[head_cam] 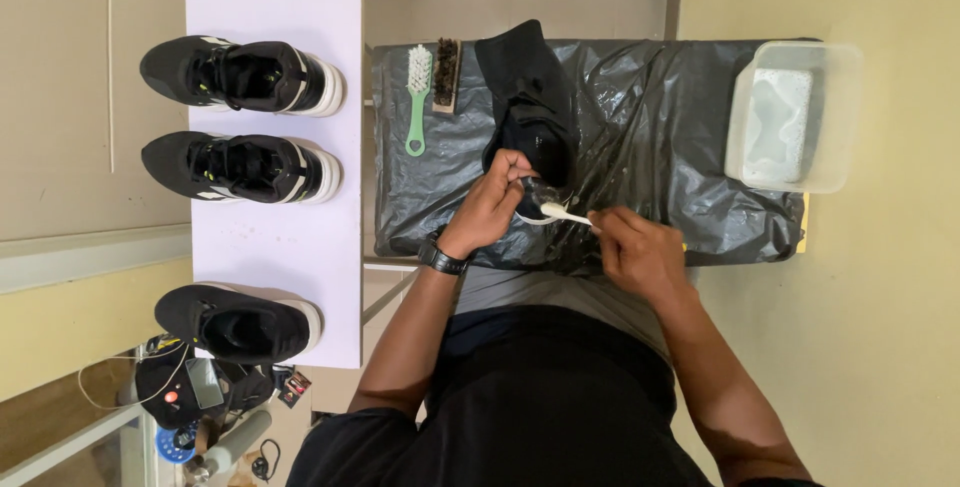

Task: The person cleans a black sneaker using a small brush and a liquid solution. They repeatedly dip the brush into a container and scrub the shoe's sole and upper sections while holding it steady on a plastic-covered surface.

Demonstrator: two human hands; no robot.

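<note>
Now gripping shoe (530, 117) at heel with left hand (492, 202), mid-surface (660, 127), right of brushes (430, 82). Right hand (635, 247) pinched on small white brush (562, 212) touching heel. Probably light, soft-sided; firmest hold at heel.

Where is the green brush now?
In the head view, the green brush lies on the black plastic sheet at its far left corner, beside a brown brush and left of the black shoe that the left hand holds.
</note>
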